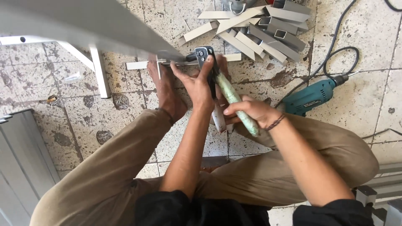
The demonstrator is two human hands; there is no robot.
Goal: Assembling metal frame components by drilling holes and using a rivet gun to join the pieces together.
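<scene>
Here the left hand (197, 86) sits at the upper middle of the frame, its fingers curled over the black head of a hand riveter (205, 56), gripping it where it meets a thin white metal strip (142, 65). The right hand (251, 112) is clenched around the riveter's pale green handle (236, 104), which slants down toward the lower right; a dark cord bracelet circles that wrist. The tool's head lies against the strip just above centre, beside a long grey metal bar (83, 25) that crosses the upper left corner. A bare foot (167, 90) rests on the tiled floor (368, 83) just below the strip, touching it at the toes. The person sits with knees spread in tan trousers.

At the top of the frame, right of centre, a loose heap of cut aluminium offcuts (259, 29) lies on the floor, some of them hollow square tubes. To the right lies a teal electric drill (312, 98), its black cable looping up the right side. A white metal frame (98, 69) lies at the left.
</scene>
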